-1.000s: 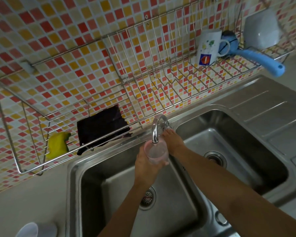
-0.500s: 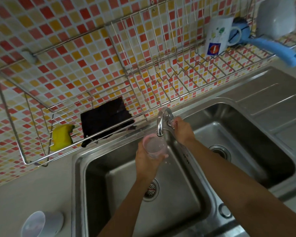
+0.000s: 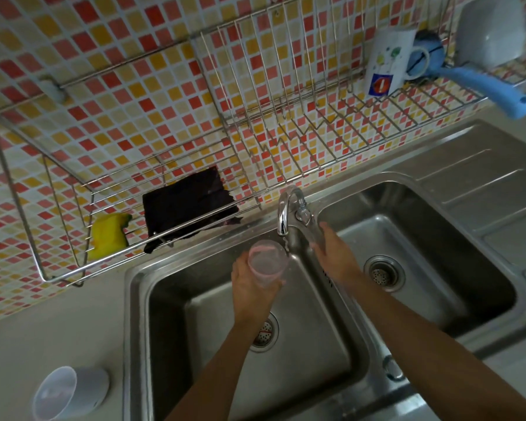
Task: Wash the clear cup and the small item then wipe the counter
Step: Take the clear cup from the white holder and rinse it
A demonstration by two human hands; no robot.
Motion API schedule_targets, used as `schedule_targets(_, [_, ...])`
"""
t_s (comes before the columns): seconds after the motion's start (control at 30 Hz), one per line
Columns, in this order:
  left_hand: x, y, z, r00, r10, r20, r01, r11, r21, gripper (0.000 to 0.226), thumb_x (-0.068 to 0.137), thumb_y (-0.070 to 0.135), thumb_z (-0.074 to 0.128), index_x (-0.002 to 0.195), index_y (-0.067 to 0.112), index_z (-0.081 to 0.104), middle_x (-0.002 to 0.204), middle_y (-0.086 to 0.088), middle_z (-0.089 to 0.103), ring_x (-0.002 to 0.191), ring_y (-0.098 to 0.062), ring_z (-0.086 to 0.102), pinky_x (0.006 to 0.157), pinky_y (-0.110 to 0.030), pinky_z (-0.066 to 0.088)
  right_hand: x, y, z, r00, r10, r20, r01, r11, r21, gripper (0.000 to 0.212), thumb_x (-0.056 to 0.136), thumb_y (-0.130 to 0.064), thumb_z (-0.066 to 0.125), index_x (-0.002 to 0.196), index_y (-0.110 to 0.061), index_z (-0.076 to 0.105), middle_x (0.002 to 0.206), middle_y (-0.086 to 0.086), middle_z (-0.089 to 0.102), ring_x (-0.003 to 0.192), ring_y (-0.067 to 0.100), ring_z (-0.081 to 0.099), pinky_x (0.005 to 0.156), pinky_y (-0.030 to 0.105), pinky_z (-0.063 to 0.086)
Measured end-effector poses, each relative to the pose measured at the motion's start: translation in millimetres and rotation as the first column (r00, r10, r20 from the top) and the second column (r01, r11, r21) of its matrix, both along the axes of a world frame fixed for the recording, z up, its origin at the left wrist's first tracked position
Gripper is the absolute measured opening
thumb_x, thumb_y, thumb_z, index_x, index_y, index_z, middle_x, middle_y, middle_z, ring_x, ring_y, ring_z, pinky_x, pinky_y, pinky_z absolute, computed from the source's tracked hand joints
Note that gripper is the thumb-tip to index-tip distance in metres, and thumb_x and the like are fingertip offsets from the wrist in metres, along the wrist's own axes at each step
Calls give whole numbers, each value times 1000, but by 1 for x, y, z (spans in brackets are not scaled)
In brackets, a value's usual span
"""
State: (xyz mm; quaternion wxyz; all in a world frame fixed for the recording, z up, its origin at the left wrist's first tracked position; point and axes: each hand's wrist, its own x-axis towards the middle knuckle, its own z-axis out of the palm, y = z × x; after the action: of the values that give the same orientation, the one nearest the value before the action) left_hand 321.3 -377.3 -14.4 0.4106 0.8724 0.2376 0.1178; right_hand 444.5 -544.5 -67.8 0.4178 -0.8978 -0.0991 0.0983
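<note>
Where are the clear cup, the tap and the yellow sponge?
clear cup (image 3: 268,262): head view, its side wall.
tap (image 3: 284,211): head view, the curved spout.
yellow sponge (image 3: 108,235): head view, its middle.

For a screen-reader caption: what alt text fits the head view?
Left hand holds a clear cup under the tap over the left basin of a double steel sink; the right hand is open beside the tap.

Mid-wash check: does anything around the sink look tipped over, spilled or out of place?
One thing: a translucent cup lies tipped on its side on the counter left of the sink. I see no spill. The left hand holds the clear cup under the faucet.
</note>
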Motion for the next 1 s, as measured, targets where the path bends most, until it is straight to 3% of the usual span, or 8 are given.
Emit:
schedule_targets(0.1, [-13,6,-3,997,-38,-71,47,991,126,74,60,23,85,123,12,46,114,1,46,96,-10,49,81,-27,51,-36,-12,-30,992,96,76,-81,981,-175,63,98,-35,43,151,-17,15,157,8,21,144,27,19,112,44,31])
schedule_targets(0.17, [-21,11,-9,986,-86,-142,112,976,185,70,63,27,81,121,11,46,111,1,44,97,-10,44,80,-25,45,-53,-16,-43,985,152,80,-124,951,-285,64,100,-34,37,152,-15,5,160,5,1,147,22,-4,116,42,23])
schedule_targets(0.23, [-24,19,-16,971,-117,-207,171,948,267,68,66,25,80,123,8,47,112,-3,46,100,-16,45,82,-28,45,-59,-18,-51,977,180,110,-134,931,-339,65,100,-32,35,152,-11,2,160,7,-5,146,23,-10,118,43,19])
schedule_targets(0.33, [-29,30,-28,940,-144,-311,280,846,454,63,71,27,74,127,12,47,113,-4,48,101,-22,48,84,-29,45,-59,-18,-58,964,223,144,-143,894,-425,64,100,-31,29,150,-5,1,159,13,-3,146,26,-9,119,45,14])
schedule_targets(0.5, [-41,36,-25,927,-117,-355,279,850,447,61,75,13,70,129,13,43,122,-7,42,111,-24,42,91,-35,48,-63,-16,-60,958,227,174,-115,863,-493,62,95,-31,13,148,2,13,156,20,13,145,30,5,117,41,9])
schedule_targets(0.67, [-44,40,-29,897,-88,-433,339,765,548,68,69,-1,66,130,14,40,126,-6,43,117,-23,40,101,-32,43,-65,-16,-60,957,234,171,-112,842,-528,59,95,-27,16,145,5,19,153,22,23,143,31,17,115,43,12])
schedule_targets(0.87, [-52,49,-36,877,-84,-473,454,468,758,82,63,-1,68,134,7,26,126,-15,48,119,-33,46,116,-45,28,-64,-16,-63,956,249,153,-125,821,-557,58,94,-24,22,143,7,26,150,23,31,141,34,27,114,44,18])
schedule_targets(1.0, [-54,49,-26,828,-52,-558,547,288,786,90,69,13,72,139,6,15,138,-16,38,131,-35,37,119,-48,6,-65,-16,-63,954,253,160,-117,808,-577,57,95,-22,22,143,7,28,149,23,32,140,34,27,114,44,19])
